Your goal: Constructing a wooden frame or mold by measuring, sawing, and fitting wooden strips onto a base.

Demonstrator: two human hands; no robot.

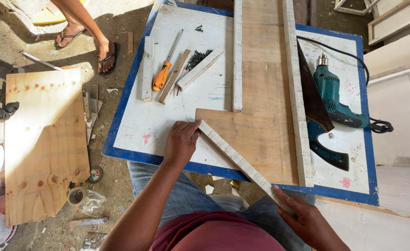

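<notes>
**Both hands on a slanted white strip**

Left hand [181, 142] curled over the upper end of a whitewashed wooden strip [236, 158], fingers folded around it, pressing it down onto the plywood sheet [260, 116]. Right hand [302, 216] gripping the lower end, off the near edge of the surface, thumb on top, fingers wrapped beneath. Strip lying diagonal, from about 10 o'clock down to 4 o'clock, crossing the sheet's near left corner.

At 12 o'clock from the left hand, a long white batten [237, 56] lying straight along the sheet's left edge. At 11 o'clock, an orange-handled screwdriver [164, 72], three short wood offcuts [147, 69] and a small heap of dark screws [197, 59]. At 3 o'clock, a second long white batten [298, 102] along the sheet's right edge, with a handsaw [314, 111] just beside it, dark handle nearest. Past the saw, a teal electric drill [332, 95] with black cord, lying on the blue-edged white surface [135, 121].

At 9 o'clock, down on the floor, a pale plywood board [45, 144] and a tape roll [76, 196]. At 10 o'clock, another person's sandalled feet [105, 51].
</notes>
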